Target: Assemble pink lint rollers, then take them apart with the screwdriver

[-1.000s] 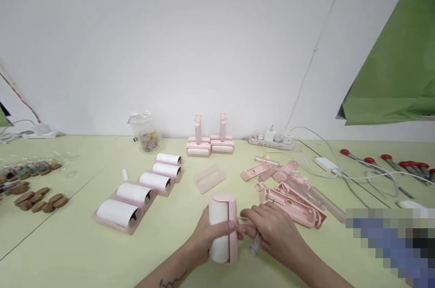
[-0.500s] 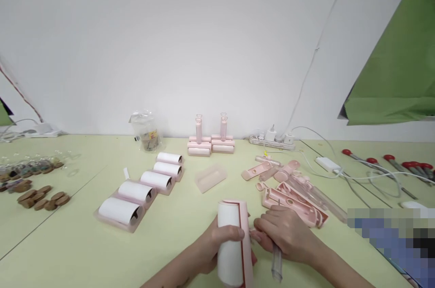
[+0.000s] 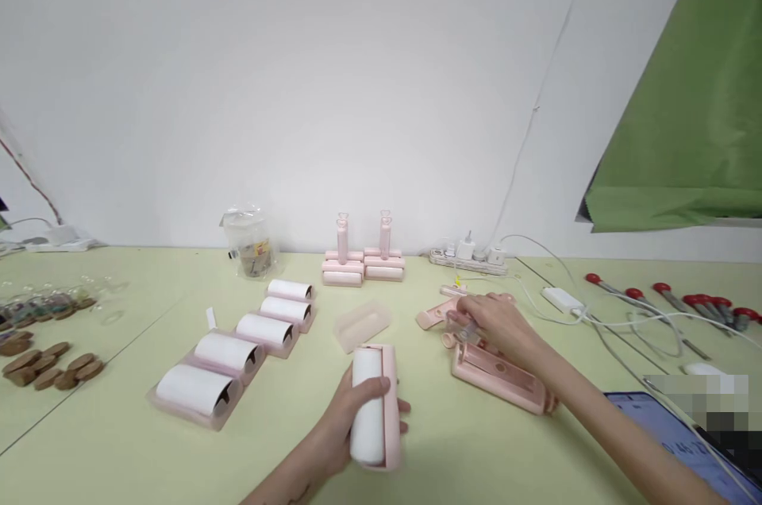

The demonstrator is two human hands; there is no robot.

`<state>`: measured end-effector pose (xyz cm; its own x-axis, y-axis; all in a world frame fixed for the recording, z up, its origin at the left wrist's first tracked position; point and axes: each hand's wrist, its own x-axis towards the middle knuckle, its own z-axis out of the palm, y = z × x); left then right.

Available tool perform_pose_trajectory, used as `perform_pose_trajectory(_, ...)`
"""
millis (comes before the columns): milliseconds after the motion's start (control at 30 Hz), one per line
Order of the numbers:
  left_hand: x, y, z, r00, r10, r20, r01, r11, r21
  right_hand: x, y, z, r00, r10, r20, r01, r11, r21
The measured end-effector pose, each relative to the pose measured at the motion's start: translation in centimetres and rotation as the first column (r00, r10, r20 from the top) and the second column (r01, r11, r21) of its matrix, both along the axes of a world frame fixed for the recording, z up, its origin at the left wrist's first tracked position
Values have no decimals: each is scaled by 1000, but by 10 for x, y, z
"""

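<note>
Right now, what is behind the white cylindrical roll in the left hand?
Fingertips of the left hand show past the pink plastic casing; the back of the roll and most of those fingers are covered.

Rolls (image 3: 227, 351) left of loose parts (image 3: 500, 379)

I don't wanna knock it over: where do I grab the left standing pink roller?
Probably its upright handle, from the front: it rises narrow above the wide base, with the wall behind and another roller close on its right.
</note>
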<state>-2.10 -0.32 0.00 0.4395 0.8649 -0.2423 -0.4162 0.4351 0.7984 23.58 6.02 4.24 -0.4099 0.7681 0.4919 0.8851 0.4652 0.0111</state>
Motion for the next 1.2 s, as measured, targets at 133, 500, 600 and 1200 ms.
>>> perform_pose_trajectory(133, -1, 4, -3, 988, 69, -137, -57, 994, 90, 8, 11, -3, 1000, 20, 21, -19, 998, -63)
perform_pose_trajectory(500, 7, 1, -14, 951, 143, -273, -51, 947, 318, -67, -84, 3, 766, 181, -617, -358, 917, -175)
perform_pose_trajectory(600, 8, -1, -12, 941, 148, -305, -24, 927, 375, -76, -92, -2, 752, 200, -628, -411, 888, -208)
perform_pose_trajectory(1200, 19, -10, -5, 892, 232, -389, -61, 913, 404, -81, -86, -37, 838, 245, -487, -369, 912, -177)
